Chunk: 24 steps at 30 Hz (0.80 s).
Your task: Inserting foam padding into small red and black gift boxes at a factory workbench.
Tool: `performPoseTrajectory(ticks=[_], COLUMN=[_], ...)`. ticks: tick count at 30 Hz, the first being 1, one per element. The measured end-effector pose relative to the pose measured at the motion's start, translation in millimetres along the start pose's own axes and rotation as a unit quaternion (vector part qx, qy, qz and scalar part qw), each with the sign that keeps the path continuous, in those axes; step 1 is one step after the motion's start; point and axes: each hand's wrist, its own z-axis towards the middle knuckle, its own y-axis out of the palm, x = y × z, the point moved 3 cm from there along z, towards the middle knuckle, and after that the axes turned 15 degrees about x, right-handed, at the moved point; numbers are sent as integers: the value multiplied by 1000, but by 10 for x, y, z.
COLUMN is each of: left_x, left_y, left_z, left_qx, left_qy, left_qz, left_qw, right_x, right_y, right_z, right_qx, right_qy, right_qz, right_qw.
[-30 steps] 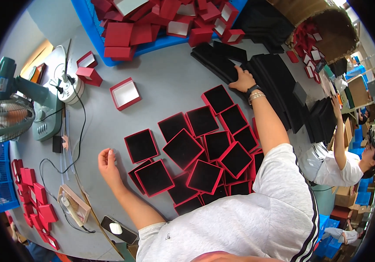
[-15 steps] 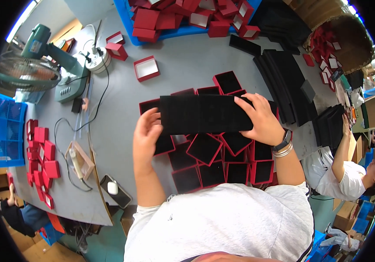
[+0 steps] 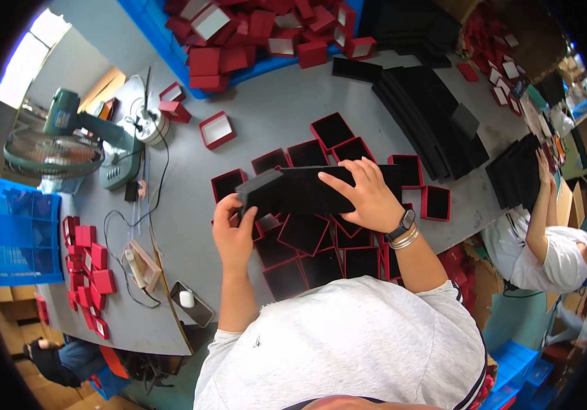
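Observation:
Both my hands hold a long black foam strip (image 3: 300, 191) over a cluster of red boxes. My left hand (image 3: 233, 232) pinches its left end, where a short section is bent up and shows a greyish face. Across the right part of the strip lies my right hand (image 3: 370, 197), fingers spread over the top and thumb at the lower edge. Beneath and around it are open red boxes (image 3: 331, 130) with black inserts, several lying askew. The strip and my hands hide part of them.
A blue crate (image 3: 151, 34) of red boxes stands at the back. Black foam sheets (image 3: 430, 116) are stacked right of centre. On the left are a green fan (image 3: 54, 154), red boxes (image 3: 90, 273) and a phone (image 3: 201, 313). A co-worker's hand (image 3: 545, 171) touches black sheets at right.
The strip's left end, flat before, is now bent up in my left hand. My right hand has shifted left along the strip. The whole view has also shifted.

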Motion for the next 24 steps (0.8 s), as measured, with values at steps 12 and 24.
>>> performPoseTrajectory(ticks=[12,24], left_x=[98,309], left_y=[-27,454], left_z=[107,-222], left_qx=[88,-33], left_qy=[-142,-69], left_qz=[-188,-92], left_qw=[968,993], right_x=[1569,110], right_y=[290,225], right_z=[167,357], right_qx=[136,8], right_qy=[324,241], right_qz=[-52,546], right_qw=[935,803])
